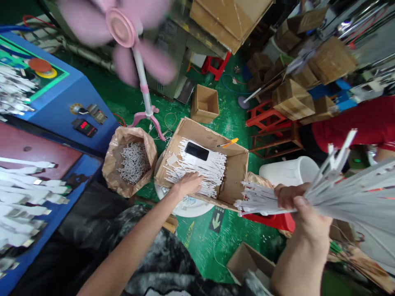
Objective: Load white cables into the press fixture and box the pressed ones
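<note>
Your right grip [304,205] is clenching a thick bundle of white strips [259,200], with one end pointing toward the cardboard box and the other fanning out past your wrist. Your left grip [189,183] is resting palm down on the loose white strips [214,170] inside that cardboard box [236,176]; whether its fingers are closing around any of them, you cannot tell from here. Just beyond your left fingers, a dark phone [196,151] is lying on the loose strips, and an orange-handled tool [230,142] is leaning near the box's far wall. A round white base [185,210] is showing beneath the box.

To the left of the box, a brown paper bag [111,168] is holding many short white pieces [132,162]. Farther left, flat white cables [31,195] are lying across a reddish surface [69,158], and a blue machine [61,109] is standing behind it with its red display [84,127] glowing. Ahead, a pink fan [121,26] is spinning into a blur. On the right, a white bucket [288,170] is sitting near your bundle, and a person in red [354,125] is staying partly in view beyond it.
</note>
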Action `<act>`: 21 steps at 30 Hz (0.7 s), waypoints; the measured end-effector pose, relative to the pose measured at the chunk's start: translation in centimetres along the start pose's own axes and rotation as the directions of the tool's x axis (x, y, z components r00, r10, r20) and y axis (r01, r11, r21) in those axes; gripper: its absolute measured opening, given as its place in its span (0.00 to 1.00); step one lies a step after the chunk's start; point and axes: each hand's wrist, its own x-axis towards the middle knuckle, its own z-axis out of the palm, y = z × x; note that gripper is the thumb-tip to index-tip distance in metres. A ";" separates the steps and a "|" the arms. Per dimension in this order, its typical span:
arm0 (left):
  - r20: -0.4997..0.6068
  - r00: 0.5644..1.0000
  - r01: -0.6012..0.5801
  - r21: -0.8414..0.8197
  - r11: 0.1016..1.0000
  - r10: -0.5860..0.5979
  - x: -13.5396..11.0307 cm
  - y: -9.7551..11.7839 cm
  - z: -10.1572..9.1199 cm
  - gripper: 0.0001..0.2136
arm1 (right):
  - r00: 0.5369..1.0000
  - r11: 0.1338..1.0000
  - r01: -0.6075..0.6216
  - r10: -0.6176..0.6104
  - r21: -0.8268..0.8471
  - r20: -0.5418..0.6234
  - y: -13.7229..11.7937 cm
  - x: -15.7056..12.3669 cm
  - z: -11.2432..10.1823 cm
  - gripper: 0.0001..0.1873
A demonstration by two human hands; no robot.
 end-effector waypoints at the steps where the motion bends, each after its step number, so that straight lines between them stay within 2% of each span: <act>1: -0.002 1.000 -0.009 -0.023 1.000 0.009 -0.4 0.3 -0.6 0.17 | 1.000 1.000 0.011 -0.011 0.008 0.002 0.0 0.1 0.2 0.18; 3: -0.031 0.998 -0.052 -0.084 0.995 0.049 -1.5 1.8 -2.3 0.19 | 1.000 0.999 0.015 -0.016 0.029 0.027 0.0 0.3 1.4 0.19; 5: -0.063 0.992 -0.114 -0.145 0.983 0.106 -3.3 4.2 -4.2 0.26 | 0.997 0.998 0.004 -0.008 0.062 0.072 0.0 0.5 3.6 0.21; 8: -0.153 0.971 -0.221 -0.293 0.930 0.182 -6.7 8.3 -6.4 0.46 | 0.987 0.987 -0.040 0.014 0.158 0.158 -0.4 0.8 8.5 0.22; 9: -0.206 0.960 -0.250 -0.342 0.906 0.187 -7.9 9.5 -6.8 0.49 | 0.981 0.979 -0.058 0.020 0.194 0.192 -0.8 0.9 10.3 0.22; 11: -0.331 0.936 -0.258 -0.417 0.871 0.119 -10.2 10.9 -7.2 0.46 | 0.960 0.966 -0.097 0.027 0.240 0.280 -1.8 0.9 14.0 0.22; 13: -0.457 0.889 -0.222 -0.480 0.849 -0.026 -12.4 11.0 -7.3 0.42 | 0.927 0.960 -0.107 0.002 0.260 0.376 -3.4 1.1 17.5 0.22; 15: -0.555 0.815 -0.199 -0.540 0.818 -0.168 -14.9 10.2 -7.6 0.40 | 0.877 0.955 -0.094 -0.054 0.280 0.478 -5.4 1.4 20.8 0.22; 17: -0.638 0.726 -0.191 -0.547 0.815 -0.258 -17.9 9.5 -8.1 0.38 | 0.784 0.948 -0.083 -0.128 0.307 0.608 -7.9 1.9 24.0 0.22; 19: -0.729 0.593 -0.130 -0.507 0.852 -0.343 -21.2 9.2 -8.8 0.33 | 0.677 0.944 -0.056 -0.204 0.325 0.707 -10.8 2.2 27.4 0.18; 21: -0.793 0.424 -0.016 -0.489 0.872 -0.437 -24.6 9.2 -9.4 0.27 | 0.595 0.935 0.019 -0.296 0.355 0.747 -13.8 2.5 31.0 0.11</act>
